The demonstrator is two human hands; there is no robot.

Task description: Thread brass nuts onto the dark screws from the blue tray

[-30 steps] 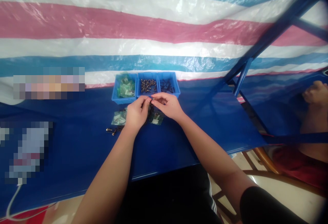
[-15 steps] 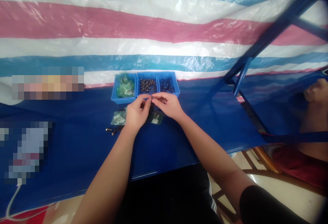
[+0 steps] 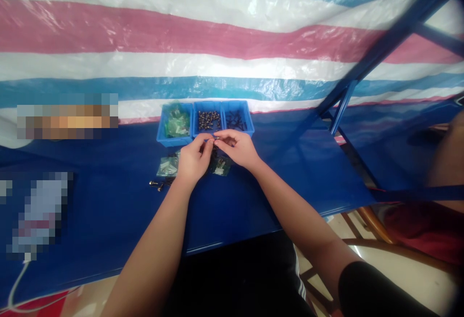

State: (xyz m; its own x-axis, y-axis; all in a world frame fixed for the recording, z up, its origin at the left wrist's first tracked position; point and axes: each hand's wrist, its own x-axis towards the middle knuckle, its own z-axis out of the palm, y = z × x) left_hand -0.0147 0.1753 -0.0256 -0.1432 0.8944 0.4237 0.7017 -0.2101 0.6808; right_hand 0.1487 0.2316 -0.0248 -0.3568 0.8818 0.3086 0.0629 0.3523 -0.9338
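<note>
Bins (image 3: 175, 141) stand in a row just above the middle of the frame, and we count three, all blue. Under them we see the left hand (image 3: 194, 160) and the right hand (image 3: 238, 149), with their fingertips (image 3: 208, 146) close together. Both hands look pinched on one small piece (image 3: 216, 138), right at the middle of the frame, in front of the bins. It is too tiny for us to tell what it is.

In the left bin (image 3: 165, 139) we see a green see-through bag (image 3: 177, 122) with pale bits in it. The middle bin (image 3: 196, 114) holds lots of short shiny bits (image 3: 209, 120), and the right bin (image 3: 250, 123) holds thin dark pieces (image 3: 235, 121). Just left of the left hand, a clear bag (image 3: 167, 167) lies on the blue table (image 3: 116, 210). A little bag (image 3: 222, 166) lies just below the fingers of the right hand. Two gold-tipped bits (image 3: 153, 183) lie lower down, near the clear bag. Up top we see a striped sheet (image 3: 181, 36) in pink, white and blue. At the right edge we see another person's arm (image 3: 447, 162), all blurry, and dark red cloth (image 3: 424, 232). A white cord (image 3: 15, 283) bends at the lower left.
</note>
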